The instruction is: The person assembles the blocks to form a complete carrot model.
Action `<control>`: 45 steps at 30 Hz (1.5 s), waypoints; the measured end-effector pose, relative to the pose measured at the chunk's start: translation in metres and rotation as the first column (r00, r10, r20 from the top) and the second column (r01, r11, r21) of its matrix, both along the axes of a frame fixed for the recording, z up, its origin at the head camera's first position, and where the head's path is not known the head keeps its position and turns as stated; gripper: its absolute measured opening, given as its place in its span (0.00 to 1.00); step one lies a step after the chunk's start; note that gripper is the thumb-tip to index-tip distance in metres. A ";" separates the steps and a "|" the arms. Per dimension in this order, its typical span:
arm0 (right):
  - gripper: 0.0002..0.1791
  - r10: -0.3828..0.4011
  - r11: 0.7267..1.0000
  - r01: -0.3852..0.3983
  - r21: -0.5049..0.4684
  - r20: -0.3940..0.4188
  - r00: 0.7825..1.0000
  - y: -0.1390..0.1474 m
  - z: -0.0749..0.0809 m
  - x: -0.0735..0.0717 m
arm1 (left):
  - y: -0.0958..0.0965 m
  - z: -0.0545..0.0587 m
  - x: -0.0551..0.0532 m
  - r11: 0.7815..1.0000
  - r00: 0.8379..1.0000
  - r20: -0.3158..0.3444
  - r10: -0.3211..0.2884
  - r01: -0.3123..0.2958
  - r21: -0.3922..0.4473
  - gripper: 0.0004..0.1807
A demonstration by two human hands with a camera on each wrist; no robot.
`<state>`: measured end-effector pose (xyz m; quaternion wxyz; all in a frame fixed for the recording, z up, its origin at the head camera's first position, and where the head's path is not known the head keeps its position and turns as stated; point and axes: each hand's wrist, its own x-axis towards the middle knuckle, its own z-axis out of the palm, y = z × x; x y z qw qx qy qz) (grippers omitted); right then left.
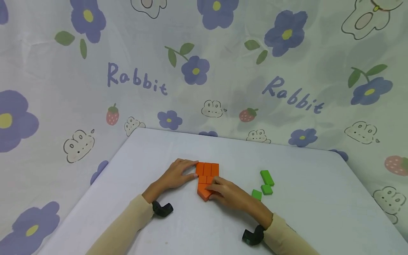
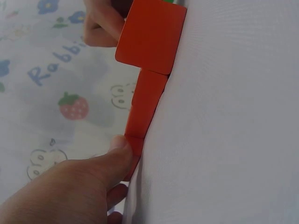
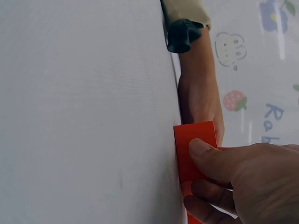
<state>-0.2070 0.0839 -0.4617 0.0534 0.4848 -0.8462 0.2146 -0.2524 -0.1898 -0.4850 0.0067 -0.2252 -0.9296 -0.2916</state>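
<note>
While the left hand (image 1: 175, 174) rests its parted thumb and fingers against the left side of the far orange blocks (image 1: 207, 169), the right hand (image 1: 228, 193) pinches the end block (image 1: 202, 188) — the group's nearest piece to the person. The orange group's long axis runs straight away; green blocks (image 1: 267, 177) lie rightward, nearer the right hand.
</note>
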 end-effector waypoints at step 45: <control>0.17 -0.318 0.948 0.315 0.045 0.078 0.945 0.074 0.045 -0.020 | -0.001 -0.003 0.000 1.000 1.000 0.014 0.013 -0.014 0.006 0.34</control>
